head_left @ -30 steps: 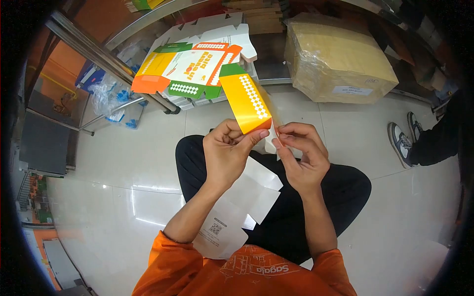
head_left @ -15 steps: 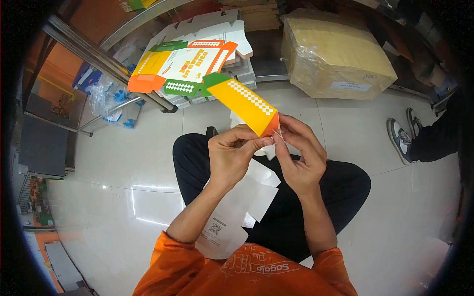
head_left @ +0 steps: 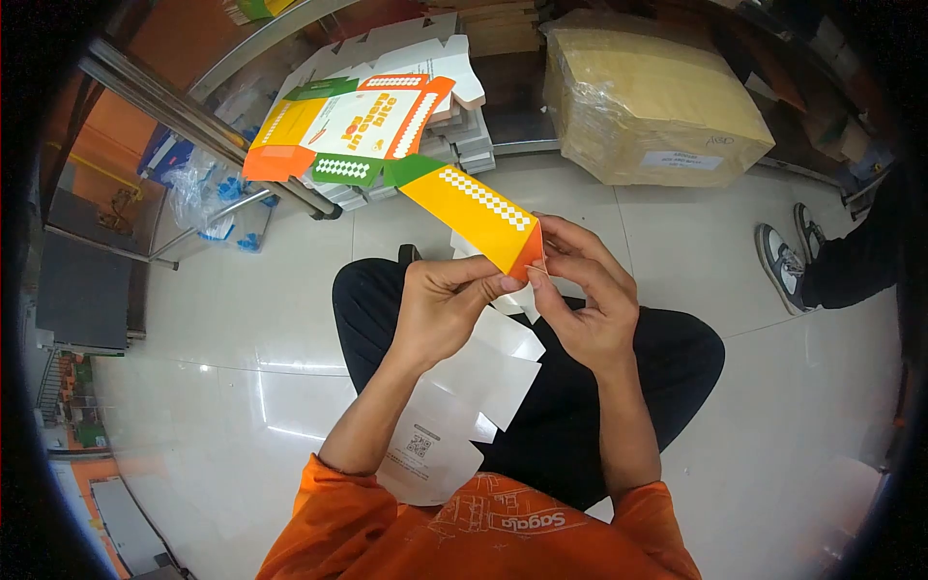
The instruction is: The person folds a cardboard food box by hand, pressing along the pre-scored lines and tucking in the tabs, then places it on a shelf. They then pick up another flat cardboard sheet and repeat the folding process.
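Observation:
Both hands hold a partly folded cardboard box (head_left: 474, 217), its yellow side with a white check pattern facing up and its orange end toward me. My left hand (head_left: 447, 300) pinches the near lower corner between thumb and fingers. On the other side, my right hand (head_left: 590, 290) has its fingers behind the orange end and its thumb at the flap edge. A green flap sticks out at the far end. Across my lap lies a white unfolded carton sheet (head_left: 425, 449) with a QR code. The box's underside is hidden.
Ahead stands a stack of flat cartons (head_left: 469, 145), topped by a colourful unfolded carton (head_left: 367, 130). A large plastic-wrapped cardboard box (head_left: 657, 106) sits right of it. Plastic bags (head_left: 217, 198) lie by a metal rack leg (head_left: 164, 101). Another person's shoes (head_left: 781, 266) are at right.
My right thumb has shifted slightly at the orange end, where the pinched flap now sits flatter. The view has tilted a little; the box stays in both hands.

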The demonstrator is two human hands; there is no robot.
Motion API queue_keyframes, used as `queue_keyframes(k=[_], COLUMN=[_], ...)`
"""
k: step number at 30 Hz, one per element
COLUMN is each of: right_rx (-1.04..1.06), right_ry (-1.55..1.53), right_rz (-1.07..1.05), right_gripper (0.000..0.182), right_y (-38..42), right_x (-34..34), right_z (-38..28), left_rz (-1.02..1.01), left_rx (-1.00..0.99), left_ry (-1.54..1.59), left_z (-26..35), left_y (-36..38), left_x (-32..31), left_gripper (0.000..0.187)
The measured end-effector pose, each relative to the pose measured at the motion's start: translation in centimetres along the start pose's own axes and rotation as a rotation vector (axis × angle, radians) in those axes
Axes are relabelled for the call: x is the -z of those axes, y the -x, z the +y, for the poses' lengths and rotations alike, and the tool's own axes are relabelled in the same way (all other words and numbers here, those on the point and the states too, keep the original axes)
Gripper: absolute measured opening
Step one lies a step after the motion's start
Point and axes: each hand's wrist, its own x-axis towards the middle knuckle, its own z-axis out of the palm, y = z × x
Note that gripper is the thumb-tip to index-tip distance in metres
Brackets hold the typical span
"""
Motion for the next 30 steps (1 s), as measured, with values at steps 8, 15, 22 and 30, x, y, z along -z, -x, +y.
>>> queue_keyframes(k=[8, 15, 22, 30], right_rx=[-0.061, -0.109, -0.045, -0.041], right_ry=[0.04, -0.066, 0.072, 0.049], right_rz=[-0.135, -0.03, -0.126, -0.053], right_gripper=[0.015, 0.016, 0.017, 0.019], right_y=[-0.4, 0.1, 0.2, 0.5], right_x=[1.0, 0.8, 1.3, 0.7], right_z=[-0.6, -0.8, -0.6, -0.9], left_rz=[0.023, 0.005, -0.02, -0.023], left_rx=[-0.026, -0.061, -0.104, -0.071], left_ry=[0.012, 0.069, 0.01, 0.106], left_z=[-0.9, -1.2, -0.7, -2.3], left_y=[-0.3, -0.6, -0.5, -0.9], left_x=[0.0, 0.3, 0.3, 0.5], left_gripper=[0.015, 0.016, 0.017, 0.016])
